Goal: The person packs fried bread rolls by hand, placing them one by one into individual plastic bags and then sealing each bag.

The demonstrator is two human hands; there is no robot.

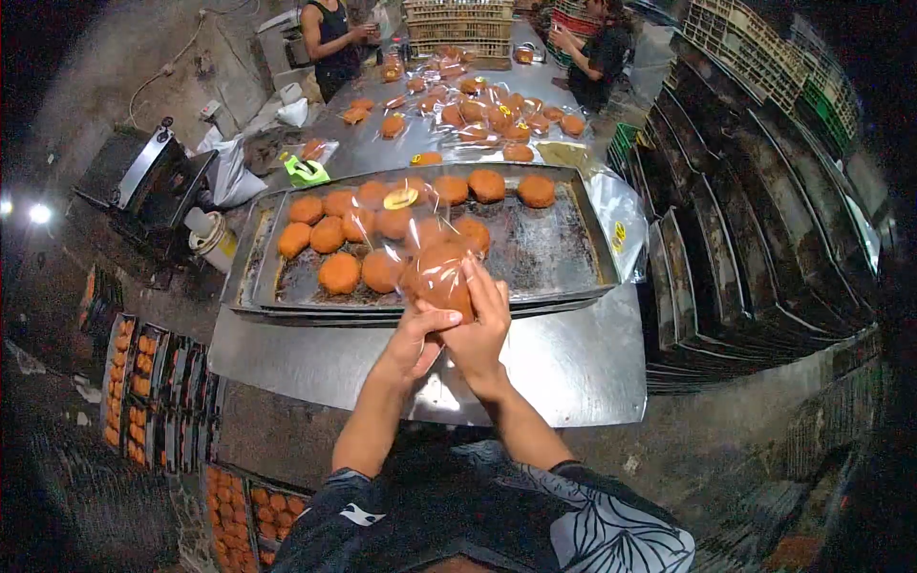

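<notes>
A clear plastic bag of round brown buns point(441, 277) is held up between my two hands, above the near edge of a metal baking tray. My left hand point(416, 336) is closed on the bag's near end, with its thumb across the front. Along the right side, my right hand point(485, 320) wraps the bag, fingers pointing away from me. The bag's far end is see-through and stretches over the tray, where a yellow label point(401, 198) shows. Loose round buns point(339, 273) lie on the baking tray point(554, 296), mostly in its left and back parts.
Several bagged buns point(478, 113) are heaped farther along the metal table point(573, 372). A green tape dispenser point(306, 171) stands behind the tray. Dark trays point(735, 258) are stacked at right. Racks of buns point(134, 382) sit low at left. Two people stand at the far end beside crates point(458, 29).
</notes>
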